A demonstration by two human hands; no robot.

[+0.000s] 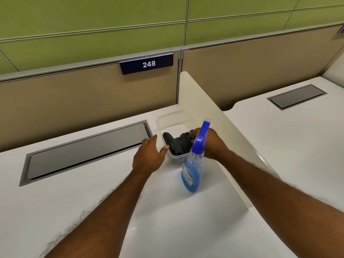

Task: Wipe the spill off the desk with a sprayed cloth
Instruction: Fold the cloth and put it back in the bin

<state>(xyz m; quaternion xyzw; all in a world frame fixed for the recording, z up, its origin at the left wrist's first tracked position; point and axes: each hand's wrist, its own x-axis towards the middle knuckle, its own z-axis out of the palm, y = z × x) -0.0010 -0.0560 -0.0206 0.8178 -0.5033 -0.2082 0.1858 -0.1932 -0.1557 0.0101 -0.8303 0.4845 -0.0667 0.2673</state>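
A clear plastic tub (162,120) stands on the white desk (93,183) against the side divider. Inside it lies a dark grey cloth (175,144). My right hand (212,144) reaches into the tub from the right, fingers closed on the cloth's far end. My left hand (149,156) rests with fingers apart against the tub's left rim, thumb touching its near corner. A spray bottle (193,170) with blue liquid and a blue trigger head stands upright just in front of the tub, partly hiding my right hand. No spill is visible on the desk.
A grey cable-tray lid (85,151) is set into the desk at left. A cream divider panel (204,101) runs along the right side, with another desk (288,136) beyond it. A tan partition carrying a "248" sign (148,64) closes the back.
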